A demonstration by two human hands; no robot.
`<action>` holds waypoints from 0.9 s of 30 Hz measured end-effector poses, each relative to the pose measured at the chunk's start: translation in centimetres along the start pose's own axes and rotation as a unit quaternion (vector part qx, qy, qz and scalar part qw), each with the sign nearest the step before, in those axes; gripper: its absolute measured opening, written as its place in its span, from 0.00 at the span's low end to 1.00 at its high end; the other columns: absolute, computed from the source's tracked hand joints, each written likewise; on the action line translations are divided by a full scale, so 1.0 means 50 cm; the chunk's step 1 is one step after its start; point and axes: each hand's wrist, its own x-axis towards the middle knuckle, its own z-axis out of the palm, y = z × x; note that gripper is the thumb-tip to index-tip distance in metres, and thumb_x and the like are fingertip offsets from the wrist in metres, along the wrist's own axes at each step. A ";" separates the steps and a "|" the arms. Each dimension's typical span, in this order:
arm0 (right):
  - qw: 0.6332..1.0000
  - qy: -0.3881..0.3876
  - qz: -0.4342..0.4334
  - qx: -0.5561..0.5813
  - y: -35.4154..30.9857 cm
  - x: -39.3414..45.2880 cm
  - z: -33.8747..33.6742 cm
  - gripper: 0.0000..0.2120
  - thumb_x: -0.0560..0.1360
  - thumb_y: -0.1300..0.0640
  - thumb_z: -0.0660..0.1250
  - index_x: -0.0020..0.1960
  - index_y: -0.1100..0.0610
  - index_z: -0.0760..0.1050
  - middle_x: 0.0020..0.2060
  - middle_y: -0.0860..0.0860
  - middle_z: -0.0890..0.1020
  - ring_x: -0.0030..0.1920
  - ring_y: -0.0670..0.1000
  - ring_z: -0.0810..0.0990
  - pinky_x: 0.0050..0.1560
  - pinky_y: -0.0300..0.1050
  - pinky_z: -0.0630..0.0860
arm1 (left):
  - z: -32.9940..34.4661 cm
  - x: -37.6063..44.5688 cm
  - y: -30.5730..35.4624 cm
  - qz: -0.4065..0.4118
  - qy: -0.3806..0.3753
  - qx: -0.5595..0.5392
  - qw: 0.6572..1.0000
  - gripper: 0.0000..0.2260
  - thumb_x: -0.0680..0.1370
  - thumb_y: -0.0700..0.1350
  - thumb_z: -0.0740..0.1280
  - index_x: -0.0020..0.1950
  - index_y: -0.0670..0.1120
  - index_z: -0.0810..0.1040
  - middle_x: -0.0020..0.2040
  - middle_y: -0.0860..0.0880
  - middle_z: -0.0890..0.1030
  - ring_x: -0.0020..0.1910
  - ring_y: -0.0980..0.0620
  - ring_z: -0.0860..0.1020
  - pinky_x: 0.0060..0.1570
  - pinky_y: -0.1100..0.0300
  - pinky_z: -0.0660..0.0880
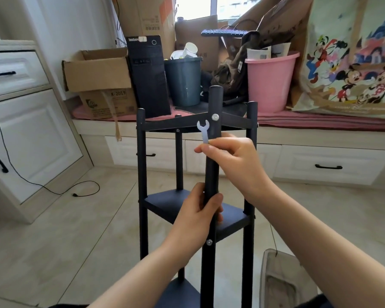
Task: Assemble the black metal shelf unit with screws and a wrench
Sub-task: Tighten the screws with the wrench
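A black metal shelf unit (196, 165) stands upright on the tiled floor at the centre of the frame, three shelves already fixed between its posts. The left hand (198, 216) wraps around the nearest post (211, 165) at mid-height, fingers curled tight on the tube, while the right hand (233, 156) pinches the lower end of a small flat wrench (203, 131) between thumb and fingers, its open end pointing up, just below and left of the silver screw (215, 117) at the top shelf corner. A second screw (209, 242) shows lower on the same post. The frame looks rigid yet light and narrow, likely to rock or twist if pushed high up, so holding the post low seems the sound way to steady it; the painted tube may be slick, and the thin wrench offers little to hold. Open floor lies at lower left, crossed by a black cable (60, 190); a grey bin (282, 278) sits close at lower right, and a cluttered window bench (320, 127) lies just behind.
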 end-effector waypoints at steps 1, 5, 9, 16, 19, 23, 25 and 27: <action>1.000 0.000 0.001 0.012 0.003 0.002 -0.005 0.09 0.76 0.59 0.70 0.41 0.49 0.85 0.42 0.42 0.82 0.48 0.40 0.80 0.51 0.36 0.74 | -0.004 0.003 0.001 0.003 -0.001 -0.001 1.000 0.08 0.83 0.49 0.63 0.52 0.44 0.73 0.36 0.49 0.78 0.35 0.55 0.77 0.38 0.66 0.74; 0.999 0.021 0.032 0.029 0.019 -0.001 -0.018 0.09 0.76 0.57 0.70 0.40 0.47 0.86 0.54 0.43 0.81 0.58 0.45 0.79 0.62 0.52 0.76 | -0.018 0.008 0.001 0.011 0.002 0.021 1.000 0.09 0.84 0.52 0.61 0.51 0.47 0.74 0.34 0.51 0.77 0.34 0.56 0.76 0.37 0.69 0.73; 0.996 0.057 0.057 0.037 0.030 -0.006 -0.041 0.11 0.77 0.60 0.67 0.40 0.51 0.84 0.46 0.49 0.84 0.50 0.45 0.80 0.56 0.52 0.79 | -0.024 0.004 0.000 0.014 -0.010 0.035 0.999 0.09 0.83 0.52 0.61 0.49 0.48 0.74 0.33 0.52 0.76 0.33 0.57 0.75 0.36 0.70 0.72; 0.993 0.007 0.105 -0.047 0.048 -0.015 -0.069 0.10 0.76 0.62 0.66 0.39 0.57 0.84 0.37 0.55 0.82 0.38 0.41 0.76 0.42 0.35 0.72 | -0.055 0.008 0.024 0.012 0.016 0.113 0.993 0.06 0.84 0.49 0.61 0.51 0.48 0.73 0.31 0.52 0.76 0.31 0.57 0.74 0.34 0.65 0.72; 0.987 -0.025 0.151 -0.049 0.057 -0.013 -0.064 0.10 0.77 0.60 0.66 0.41 0.55 0.85 0.38 0.46 0.83 0.41 0.39 0.77 0.47 0.39 0.72 | -0.072 0.014 0.041 0.018 0.027 0.126 0.992 0.03 0.84 0.44 0.63 0.57 0.49 0.73 0.36 0.48 0.79 0.33 0.57 0.79 0.35 0.67 0.76; 0.988 -0.012 0.152 -0.025 0.061 0.001 -0.046 0.10 0.78 0.56 0.66 0.42 0.51 0.84 0.30 0.44 0.78 0.34 0.41 0.75 0.44 0.39 0.72 | -0.081 0.017 0.058 0.019 0.037 0.117 0.992 0.10 0.83 0.39 0.63 0.62 0.49 0.69 0.45 0.44 0.79 0.37 0.54 0.82 0.39 0.60 0.82; 0.986 -0.004 0.165 -0.012 0.064 0.009 -0.034 0.09 0.78 0.56 0.65 0.43 0.52 0.84 0.30 0.50 0.73 0.33 0.47 0.72 0.40 0.42 0.72 | -0.080 0.017 0.062 0.013 0.034 0.118 0.992 0.10 0.83 0.39 0.63 0.61 0.51 0.68 0.48 0.43 0.80 0.40 0.52 0.84 0.42 0.56 0.83; 0.983 0.005 0.184 0.006 0.066 0.019 -0.021 0.10 0.79 0.57 0.65 0.44 0.54 0.84 0.30 0.47 0.73 0.34 0.46 0.72 0.40 0.41 0.73 | -0.078 0.016 0.062 0.011 0.036 0.128 0.991 0.10 0.83 0.39 0.63 0.62 0.50 0.68 0.49 0.44 0.80 0.41 0.52 0.85 0.43 0.54 0.84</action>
